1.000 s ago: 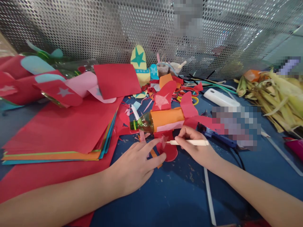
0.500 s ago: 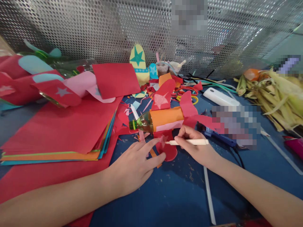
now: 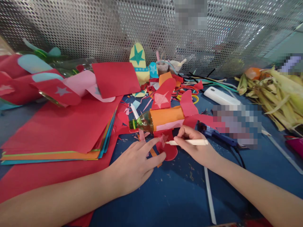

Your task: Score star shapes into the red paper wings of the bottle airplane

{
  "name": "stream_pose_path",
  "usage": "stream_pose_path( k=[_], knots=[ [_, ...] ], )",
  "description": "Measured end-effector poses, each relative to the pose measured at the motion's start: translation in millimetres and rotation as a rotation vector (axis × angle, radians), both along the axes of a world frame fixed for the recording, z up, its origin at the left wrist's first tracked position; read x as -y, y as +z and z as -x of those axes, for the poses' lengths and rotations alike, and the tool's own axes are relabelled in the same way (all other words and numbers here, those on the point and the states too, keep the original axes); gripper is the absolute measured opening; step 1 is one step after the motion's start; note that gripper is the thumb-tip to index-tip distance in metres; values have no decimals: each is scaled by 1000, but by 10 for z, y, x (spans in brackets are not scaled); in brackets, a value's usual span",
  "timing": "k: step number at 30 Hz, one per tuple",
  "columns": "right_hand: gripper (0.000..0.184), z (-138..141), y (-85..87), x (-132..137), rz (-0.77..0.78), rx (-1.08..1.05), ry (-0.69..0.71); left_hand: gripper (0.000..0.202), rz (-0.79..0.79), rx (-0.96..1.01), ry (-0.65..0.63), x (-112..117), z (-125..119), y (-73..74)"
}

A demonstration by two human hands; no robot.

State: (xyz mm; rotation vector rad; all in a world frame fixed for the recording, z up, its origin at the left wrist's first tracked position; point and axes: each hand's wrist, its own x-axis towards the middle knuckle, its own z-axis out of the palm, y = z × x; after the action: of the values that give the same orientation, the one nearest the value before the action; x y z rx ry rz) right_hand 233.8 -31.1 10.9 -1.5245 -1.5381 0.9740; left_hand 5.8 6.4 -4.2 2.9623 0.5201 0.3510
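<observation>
A green bottle wrapped in orange paper with red paper wings [image 3: 163,119] lies on its side on the blue table [image 3: 165,195]. My left hand [image 3: 134,165] rests flat on the table with fingers spread, its fingertips pressing the front red wing [image 3: 168,152], which carries a small pink star [image 3: 163,139]. My right hand [image 3: 196,146] pinches a thin white stick [image 3: 189,142], whose tip touches the star.
A stack of red and coloured paper sheets [image 3: 61,132] lies at the left. Paper scraps, cut shapes and a yellow star piece [image 3: 138,63] crowd the back. Corn husks [image 3: 276,94] sit at the right. A white device [image 3: 221,97], a blue-handled tool [image 3: 219,135] and white sticks [image 3: 209,195] lie nearby.
</observation>
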Motion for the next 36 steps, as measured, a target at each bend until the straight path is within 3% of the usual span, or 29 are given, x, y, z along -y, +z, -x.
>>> stream_pose_path(
  k=[4, 10, 14, 18, 27, 36],
  knots=[
    [21, -1, -13, -6, 2, -34, -36, 43, 0, -4, -1, -2, -2, 22],
    [28, -43, 28, 7, -27, -321, -67, 44, 7, 7, -8, 0, -5, 43],
    [13, -88, 66, 18, -23, -230, -27, 43, 28, 10, -2, -2, -1, 45],
    [26, -88, 34, -12, -20, -158, -3, 41, 54, 15, 3, -2, 2, 48],
    [21, -95, -11, -18, -56, 9, 26, 43, 63, -13, 1, 0, -1, 53],
    [21, -86, -34, -23, -29, 8, 14, 41, 59, 22, -10, -6, -8, 48]
  ],
)
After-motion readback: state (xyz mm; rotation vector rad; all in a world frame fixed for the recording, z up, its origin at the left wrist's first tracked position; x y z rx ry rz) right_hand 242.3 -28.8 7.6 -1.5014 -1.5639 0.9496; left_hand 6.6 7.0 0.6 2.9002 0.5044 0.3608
